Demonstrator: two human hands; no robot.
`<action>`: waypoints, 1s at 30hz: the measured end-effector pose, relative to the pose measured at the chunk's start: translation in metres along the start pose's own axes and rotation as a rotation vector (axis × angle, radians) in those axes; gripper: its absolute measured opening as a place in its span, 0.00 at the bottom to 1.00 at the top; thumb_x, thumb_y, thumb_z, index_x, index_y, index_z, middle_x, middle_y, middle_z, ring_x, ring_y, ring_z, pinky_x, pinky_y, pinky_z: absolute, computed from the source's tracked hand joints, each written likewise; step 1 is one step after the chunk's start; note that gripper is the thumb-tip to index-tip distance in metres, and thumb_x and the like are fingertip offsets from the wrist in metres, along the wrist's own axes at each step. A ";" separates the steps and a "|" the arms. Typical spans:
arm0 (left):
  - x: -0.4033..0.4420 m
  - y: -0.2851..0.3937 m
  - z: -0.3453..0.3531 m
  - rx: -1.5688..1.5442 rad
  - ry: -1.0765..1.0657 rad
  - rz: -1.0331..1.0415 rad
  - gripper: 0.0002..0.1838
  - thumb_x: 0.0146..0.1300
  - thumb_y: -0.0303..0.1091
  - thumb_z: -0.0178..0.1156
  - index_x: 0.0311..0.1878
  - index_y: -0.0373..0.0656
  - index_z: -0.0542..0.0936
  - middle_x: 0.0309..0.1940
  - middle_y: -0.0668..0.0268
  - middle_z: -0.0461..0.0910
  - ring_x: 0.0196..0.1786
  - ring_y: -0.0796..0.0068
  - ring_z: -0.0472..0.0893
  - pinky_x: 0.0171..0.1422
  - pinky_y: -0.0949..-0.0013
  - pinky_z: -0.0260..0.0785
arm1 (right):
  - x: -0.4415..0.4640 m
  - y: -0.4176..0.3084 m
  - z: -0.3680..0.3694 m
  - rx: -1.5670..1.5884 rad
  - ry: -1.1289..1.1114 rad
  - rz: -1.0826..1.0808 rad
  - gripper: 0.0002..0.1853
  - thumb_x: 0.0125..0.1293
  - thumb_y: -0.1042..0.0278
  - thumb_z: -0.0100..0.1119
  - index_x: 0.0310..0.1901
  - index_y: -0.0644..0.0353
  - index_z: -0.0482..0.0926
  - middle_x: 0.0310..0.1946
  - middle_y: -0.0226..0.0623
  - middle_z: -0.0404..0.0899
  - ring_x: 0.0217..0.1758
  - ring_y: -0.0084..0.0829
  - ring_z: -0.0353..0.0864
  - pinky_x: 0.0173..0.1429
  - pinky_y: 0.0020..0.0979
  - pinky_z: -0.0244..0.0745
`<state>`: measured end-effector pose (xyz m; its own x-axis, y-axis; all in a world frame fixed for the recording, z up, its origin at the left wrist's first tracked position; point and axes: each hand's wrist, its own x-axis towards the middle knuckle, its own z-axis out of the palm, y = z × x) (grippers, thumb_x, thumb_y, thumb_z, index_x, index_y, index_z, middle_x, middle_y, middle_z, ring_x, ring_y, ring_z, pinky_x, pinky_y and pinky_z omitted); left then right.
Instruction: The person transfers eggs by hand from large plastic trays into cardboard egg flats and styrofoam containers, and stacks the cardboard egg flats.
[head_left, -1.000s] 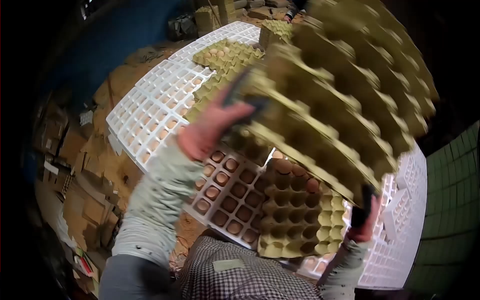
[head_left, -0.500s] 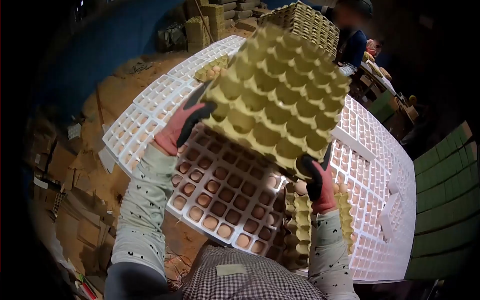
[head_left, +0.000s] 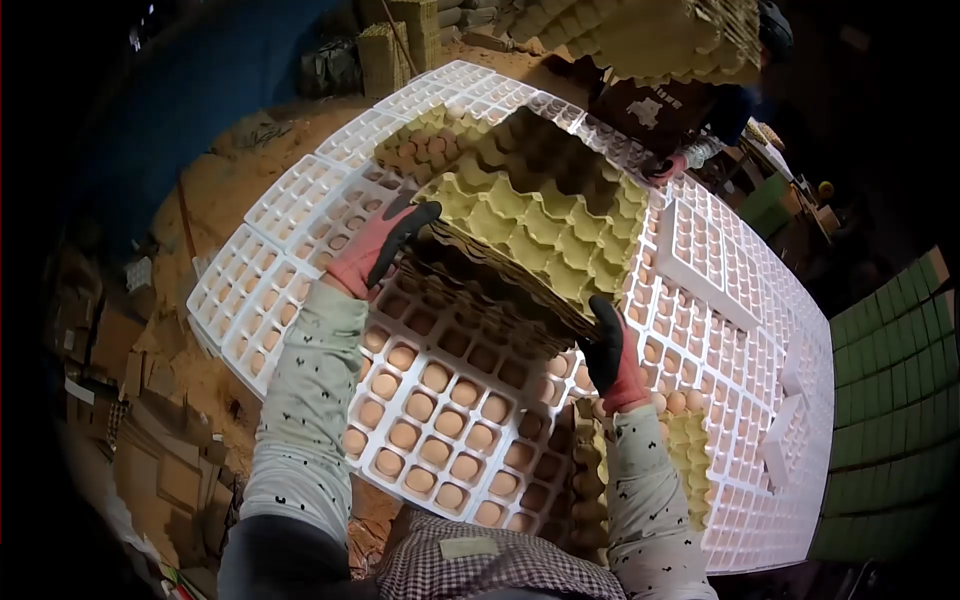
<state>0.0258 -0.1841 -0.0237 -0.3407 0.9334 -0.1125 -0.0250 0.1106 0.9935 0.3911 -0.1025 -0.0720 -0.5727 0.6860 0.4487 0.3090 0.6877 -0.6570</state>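
A stack of yellowish pulp egg trays (head_left: 540,225) is between my hands, its cupped top facing up and its layered near edge towards me. My left hand (head_left: 385,245), in a pink and black glove, grips the left corner. At the near right corner, my right hand (head_left: 615,360) is closed on the same stack. Below lie white plastic trays (head_left: 400,480) with brown eggs (head_left: 434,452) in their cells; whether the stack touches them I cannot tell. Beside my right forearm sits another pulp tray (head_left: 688,445), partly hidden, with eggs at its far edge.
Farther left, a pulp tray (head_left: 440,125) holds several eggs. Across the table is a co-worker's gloved hand (head_left: 665,170), near a brown printed box (head_left: 650,105). Another pulp tray stack (head_left: 640,40) is above that box. Green panels (head_left: 890,400) stand at right; cardboard (head_left: 160,460) lies at left.
The stack in my hands has come down and tipped flatter, showing its layered near edge. The far pulp tray stack has shifted up and right, and the brown box now shows.
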 end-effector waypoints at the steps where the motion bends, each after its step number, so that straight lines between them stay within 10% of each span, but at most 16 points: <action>1: 0.006 -0.009 -0.006 -0.013 0.039 -0.041 0.20 0.75 0.37 0.49 0.65 0.38 0.72 0.65 0.63 0.72 0.65 0.73 0.71 0.70 0.68 0.61 | 0.003 -0.010 0.000 0.119 0.009 0.091 0.21 0.70 0.75 0.50 0.65 0.61 0.69 0.59 0.47 0.74 0.59 0.40 0.76 0.61 0.35 0.73; 4: 0.009 -0.075 -0.018 0.000 0.163 0.002 0.21 0.74 0.35 0.49 0.67 0.38 0.70 0.66 0.60 0.70 0.68 0.69 0.68 0.72 0.67 0.59 | -0.013 0.019 0.024 0.366 -0.025 0.354 0.21 0.70 0.77 0.50 0.64 0.62 0.71 0.59 0.44 0.74 0.59 0.38 0.75 0.64 0.34 0.69; 7: 0.029 -0.149 -0.011 0.316 0.295 0.230 0.24 0.73 0.33 0.47 0.70 0.39 0.67 0.68 0.58 0.68 0.71 0.64 0.65 0.74 0.66 0.57 | 0.001 0.001 0.027 0.648 0.016 0.671 0.30 0.70 0.55 0.58 0.67 0.62 0.66 0.59 0.35 0.74 0.59 0.28 0.72 0.64 0.29 0.65; 12: 0.071 -0.209 -0.055 0.749 0.138 0.465 0.27 0.73 0.32 0.45 0.74 0.42 0.62 0.72 0.56 0.64 0.74 0.60 0.62 0.77 0.65 0.54 | -0.023 0.029 0.052 -0.064 0.160 0.062 0.36 0.64 0.87 0.36 0.76 0.67 0.47 0.68 0.58 0.63 0.70 0.45 0.65 0.73 0.33 0.57; 15: 0.012 -0.117 -0.042 -0.057 0.078 -0.144 0.27 0.77 0.41 0.41 0.76 0.47 0.60 0.72 0.61 0.64 0.73 0.67 0.63 0.77 0.62 0.50 | 0.003 0.103 0.047 0.943 0.711 0.634 0.28 0.77 0.39 0.39 0.63 0.54 0.70 0.40 0.23 0.70 0.36 0.17 0.63 0.44 0.21 0.65; 16: 0.006 -0.121 -0.056 -0.149 0.153 0.017 0.28 0.77 0.45 0.39 0.76 0.48 0.60 0.71 0.62 0.65 0.72 0.69 0.64 0.77 0.63 0.49 | 0.011 0.089 0.019 0.890 0.642 0.604 0.32 0.77 0.38 0.37 0.69 0.54 0.65 0.52 0.25 0.73 0.49 0.20 0.71 0.57 0.22 0.64; 18: -0.007 -0.082 -0.055 -0.340 0.294 0.241 0.30 0.78 0.51 0.37 0.77 0.48 0.59 0.70 0.63 0.67 0.70 0.71 0.66 0.76 0.66 0.50 | 0.045 0.055 -0.013 1.046 0.577 0.322 0.41 0.75 0.33 0.33 0.78 0.54 0.47 0.79 0.29 0.48 0.81 0.30 0.47 0.79 0.30 0.40; 21: -0.001 -0.012 -0.006 -0.629 0.109 0.422 0.31 0.78 0.52 0.36 0.77 0.44 0.58 0.70 0.60 0.67 0.69 0.70 0.67 0.74 0.70 0.52 | 0.066 0.003 -0.026 -0.159 0.432 -0.316 0.38 0.70 0.71 0.55 0.76 0.67 0.47 0.76 0.54 0.49 0.80 0.45 0.48 0.80 0.39 0.46; 27: 0.084 -0.115 -0.026 0.000 0.597 0.557 0.21 0.80 0.44 0.39 0.56 0.36 0.74 0.51 0.62 0.79 0.49 0.70 0.77 0.53 0.65 0.70 | 0.044 0.015 0.015 0.060 0.425 -0.149 0.37 0.68 0.72 0.57 0.74 0.67 0.51 0.72 0.50 0.58 0.75 0.40 0.58 0.77 0.34 0.52; 29: 0.022 -0.051 0.011 -0.359 0.387 0.173 0.25 0.79 0.47 0.41 0.61 0.34 0.72 0.55 0.60 0.77 0.55 0.69 0.76 0.60 0.65 0.68 | 0.039 0.008 0.015 0.289 0.397 -0.084 0.34 0.70 0.71 0.55 0.73 0.67 0.53 0.70 0.48 0.62 0.72 0.39 0.62 0.74 0.33 0.57; 30: 0.018 -0.061 0.009 -0.333 0.451 0.305 0.25 0.79 0.46 0.40 0.63 0.34 0.69 0.58 0.59 0.75 0.57 0.68 0.75 0.63 0.65 0.66 | 0.041 -0.002 0.010 0.399 0.393 -0.052 0.32 0.71 0.70 0.54 0.73 0.67 0.54 0.69 0.47 0.63 0.71 0.38 0.64 0.73 0.33 0.60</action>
<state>0.0299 -0.1706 -0.0862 -0.7387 0.6630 0.1215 -0.1301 -0.3171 0.9394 0.3595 -0.0782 -0.0587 -0.2298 0.7429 0.6288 -0.0669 0.6324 -0.7717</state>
